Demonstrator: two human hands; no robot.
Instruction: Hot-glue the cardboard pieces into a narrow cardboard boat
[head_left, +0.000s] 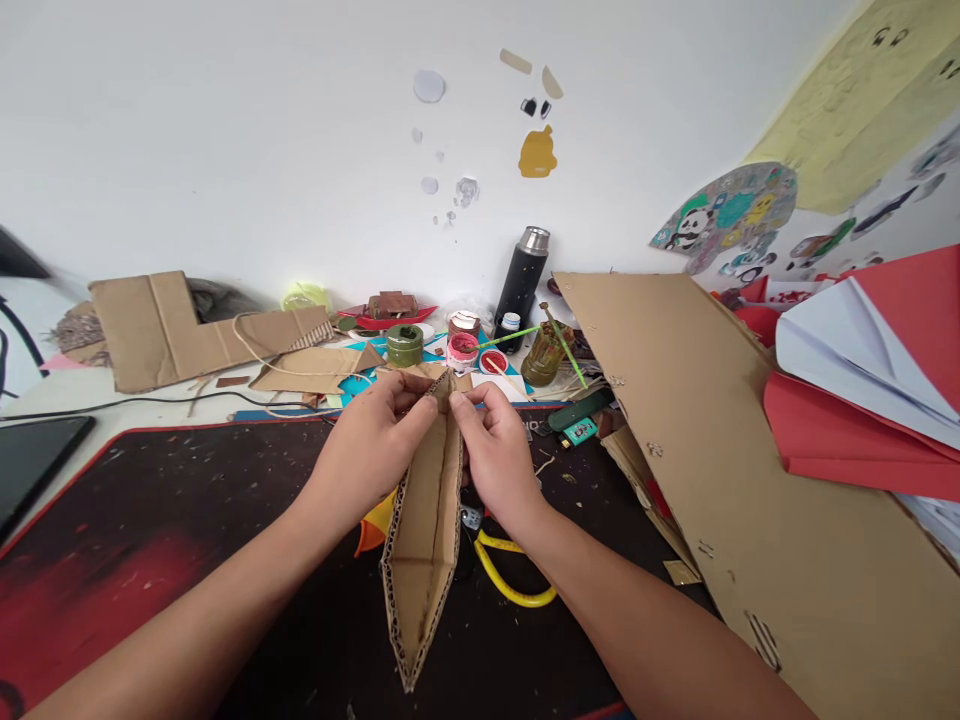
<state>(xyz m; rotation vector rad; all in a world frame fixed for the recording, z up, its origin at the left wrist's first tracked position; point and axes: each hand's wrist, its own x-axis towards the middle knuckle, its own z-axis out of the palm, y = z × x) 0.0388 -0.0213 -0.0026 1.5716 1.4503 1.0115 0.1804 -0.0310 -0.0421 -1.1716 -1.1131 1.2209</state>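
A long, narrow cardboard boat hull [421, 530], pointed at both ends and hollow inside, is held over the dark desk mat. My left hand [382, 430] pinches its far left wall near the tip. On the other side, my right hand [499, 445] grips the far right wall, thumb along the top edge. Both sets of fingers are closed on the cardboard, partly hidden behind it. Beneath and beside the hull lie yellow-handled scissors [517, 590], partly covered, and an orange-yellow object [375, 525] I cannot make out.
Paint jars [405, 345], a brush-filled container [546, 355] and a black thermos [523, 275] stand by the wall. A large cardboard sheet [735, 480] leans at right, with red folded paper [847, 430] over it. Cut cardboard [150, 330] and a cable [172, 402] lie at left.
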